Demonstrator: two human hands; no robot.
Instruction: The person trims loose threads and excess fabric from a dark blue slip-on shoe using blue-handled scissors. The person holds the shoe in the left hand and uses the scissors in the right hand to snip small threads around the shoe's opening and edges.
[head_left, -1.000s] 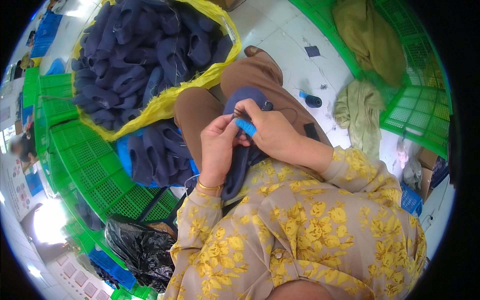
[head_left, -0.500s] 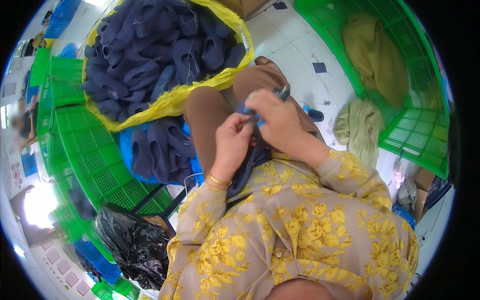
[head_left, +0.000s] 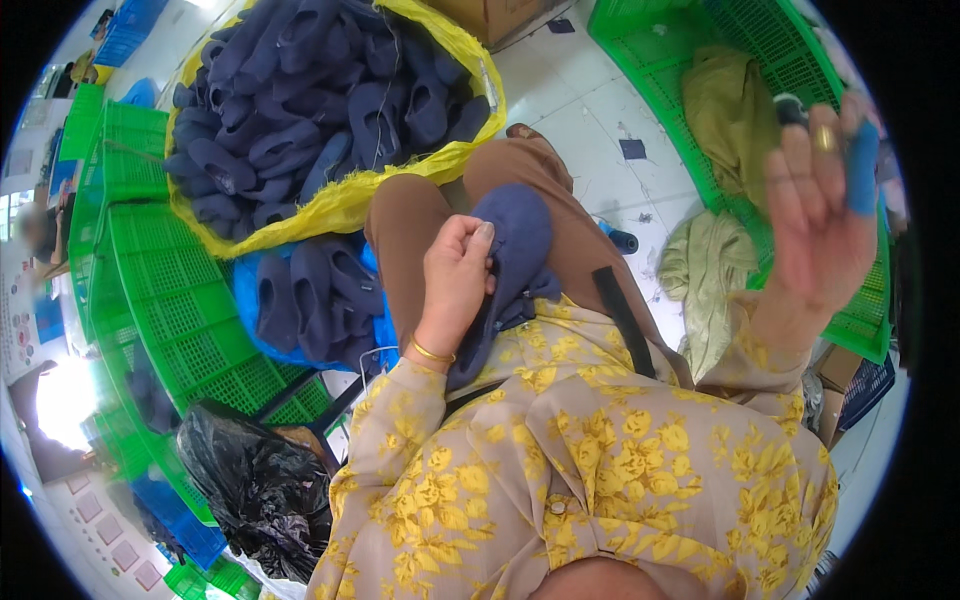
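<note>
A navy slip-on shoe [head_left: 518, 230] rests in my lap, its rounded end toward my knees. My left hand [head_left: 455, 280] is closed on its left edge, thumb and fingers pinched together. Far out to the right, my right hand [head_left: 815, 215] is raised, partly blurred, with a ring and blue tape on its fingers. The end of a small dark tool [head_left: 790, 110] shows past its fingertips; the rest of that tool is hidden. A yellow-edged sack [head_left: 340, 190] full of similar navy shoes [head_left: 285, 150] stands beyond my knees to the left.
More navy shoes [head_left: 315, 300] lie on blue plastic by my left leg. Green crates [head_left: 170, 290] line the left; another green crate [head_left: 680, 130] at right holds olive cloth [head_left: 725, 120]. Pale cloth [head_left: 705, 270], a dark blue spool [head_left: 622, 240] and a black bag [head_left: 255, 490] are nearby.
My right hand has swung from the shoe out to the far right, carrying the dark tool. My left hand stays on the shoe, whose rounded end is now uncovered.
</note>
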